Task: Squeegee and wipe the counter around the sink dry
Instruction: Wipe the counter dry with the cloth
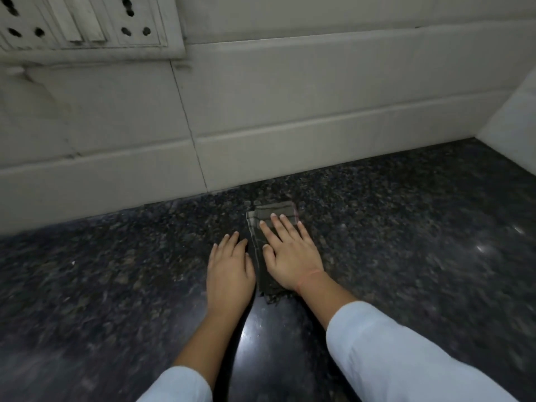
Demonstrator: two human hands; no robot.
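A dark folded cloth [261, 227] lies flat on the black speckled granite counter [116, 271], a short way out from the wall. My right hand [290, 253] presses on top of the cloth, palm down and fingers spread. Just left of the cloth, my left hand [229, 268] rests flat on the bare counter with its fingers together, its thumb side close to the cloth's edge. No squeegee and no sink are in view.
A white tiled wall [261, 111] runs along the back of the counter. A white switch and socket panel [87, 21] sits on it at the upper left. A second white wall [516, 117] closes the corner at the right.
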